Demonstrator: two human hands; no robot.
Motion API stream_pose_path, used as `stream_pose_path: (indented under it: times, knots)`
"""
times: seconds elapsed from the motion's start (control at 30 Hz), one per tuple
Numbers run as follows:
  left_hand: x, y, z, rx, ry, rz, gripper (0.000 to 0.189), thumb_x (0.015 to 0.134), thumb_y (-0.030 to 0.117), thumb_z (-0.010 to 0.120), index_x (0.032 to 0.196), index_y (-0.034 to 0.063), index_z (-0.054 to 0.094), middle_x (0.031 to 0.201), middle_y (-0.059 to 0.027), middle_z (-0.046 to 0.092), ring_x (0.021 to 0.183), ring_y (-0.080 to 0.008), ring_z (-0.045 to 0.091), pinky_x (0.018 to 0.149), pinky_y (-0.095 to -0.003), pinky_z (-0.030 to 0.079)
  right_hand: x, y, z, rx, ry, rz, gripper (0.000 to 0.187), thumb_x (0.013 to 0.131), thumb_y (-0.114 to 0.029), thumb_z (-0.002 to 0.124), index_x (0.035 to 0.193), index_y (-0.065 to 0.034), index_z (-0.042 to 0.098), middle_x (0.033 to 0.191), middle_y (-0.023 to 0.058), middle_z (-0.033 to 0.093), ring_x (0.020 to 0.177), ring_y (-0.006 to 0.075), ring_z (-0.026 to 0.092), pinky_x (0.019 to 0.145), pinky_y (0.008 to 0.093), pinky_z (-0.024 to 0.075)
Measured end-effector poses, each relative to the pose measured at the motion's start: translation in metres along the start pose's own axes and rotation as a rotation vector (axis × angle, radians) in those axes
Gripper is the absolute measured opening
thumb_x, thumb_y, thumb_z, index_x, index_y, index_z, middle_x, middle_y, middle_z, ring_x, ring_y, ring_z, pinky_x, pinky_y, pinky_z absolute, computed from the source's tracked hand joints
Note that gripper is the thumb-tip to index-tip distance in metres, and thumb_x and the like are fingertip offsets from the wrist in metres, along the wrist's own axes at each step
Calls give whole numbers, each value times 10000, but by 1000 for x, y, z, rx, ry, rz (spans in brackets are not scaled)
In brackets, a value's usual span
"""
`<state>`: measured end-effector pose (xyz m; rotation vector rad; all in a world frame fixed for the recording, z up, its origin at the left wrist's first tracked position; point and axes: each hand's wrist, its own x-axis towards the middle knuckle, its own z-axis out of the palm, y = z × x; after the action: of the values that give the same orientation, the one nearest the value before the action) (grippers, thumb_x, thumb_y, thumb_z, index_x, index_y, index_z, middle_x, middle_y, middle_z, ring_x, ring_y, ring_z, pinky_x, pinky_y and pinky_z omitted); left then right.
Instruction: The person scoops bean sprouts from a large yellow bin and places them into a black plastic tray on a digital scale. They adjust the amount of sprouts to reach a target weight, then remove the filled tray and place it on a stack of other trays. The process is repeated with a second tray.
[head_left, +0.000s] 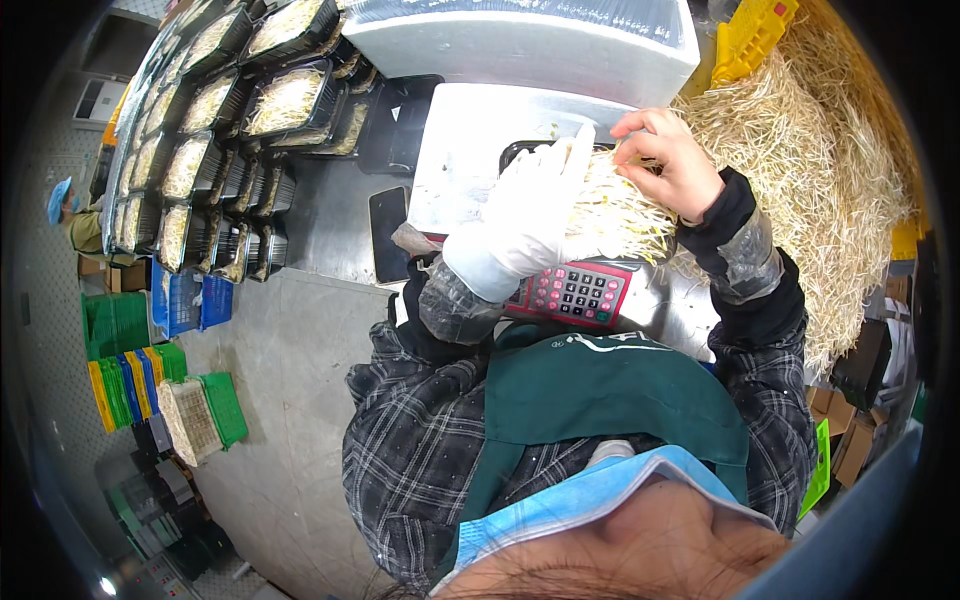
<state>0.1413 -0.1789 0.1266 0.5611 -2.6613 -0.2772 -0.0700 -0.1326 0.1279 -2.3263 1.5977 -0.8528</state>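
Note:
A bunch of bean sprouts (615, 217) lies over a black plastic tray (517, 152), whose far rim shows behind my left hand. The tray is on a weighing scale with a white platform (450, 161) and a red keypad (581, 294). My left hand (529, 206), in a white glove, rests against the sprouts' left side; whether its fingers grip them is hidden. Bare, my right hand (664, 161) is at the far right of the bunch, thumb and fingertips pinched together on a few sprouts.
At right spreads a large heap of loose sprouts (810, 180), beside a yellow crate (750, 37). A white foam box (517, 56) stands behind the scale. Stacked sprout-filled trays (289, 101), an empty black tray (401, 124) and a phone (389, 234) are left. Another person (79, 217) is far left.

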Motion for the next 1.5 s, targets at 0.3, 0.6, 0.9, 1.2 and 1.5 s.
stream_pose_path:
  times: [0.3, 0.6, 0.9, 1.2, 1.5]
  knots:
    - [9, 3, -8, 72, 3, 37, 871, 646, 412, 659, 1278, -44, 270, 1158, -232, 430, 1053, -362, 432, 897, -430, 341, -112, -2, -79, 217, 258, 285, 109, 741, 12, 511, 848, 0, 531, 1014, 120, 550, 1001, 230, 487, 892, 338, 344]
    - [-49, -36, 2, -573, 272, -254, 780, 677, 344, 703, 1228, -46, 313, 1157, -234, 409, 1089, -357, 407, 917, -413, 332, -387, -3, -67, -366, -498, 1584, 232, 685, -179, 631, 806, 16, 592, 781, 146, 600, 765, 213, 574, 680, 309, 450]
    - [-19, 4, -9, -280, 6, -77, 1007, 580, 446, 726, 1275, -83, 223, 1227, -300, 333, 1157, -418, 327, 976, -478, 234, -123, -58, 7, -123, 295, 223, 433, 740, -87, 591, 1149, -21, 464, 1186, 171, 461, 1082, 319, 449, 906, 362, 348]
    - [-12, -5, -2, -40, 125, 153, 781, 685, 473, 600, 1231, -34, 365, 1103, -205, 501, 967, -314, 511, 829, -413, 395, -32, -44, 35, -292, -29, 83, 580, 792, -386, 527, 1145, 62, 423, 1103, 227, 500, 1027, 343, 480, 891, 388, 373]
    - [-6, -5, 2, -97, 156, 200, 825, 627, 431, 685, 1218, -53, 373, 1101, -225, 484, 966, -334, 501, 828, -414, 401, -45, -36, 0, -113, 39, 25, 607, 732, -326, 615, 1192, 10, 405, 1161, 185, 466, 1059, 325, 445, 912, 373, 326]
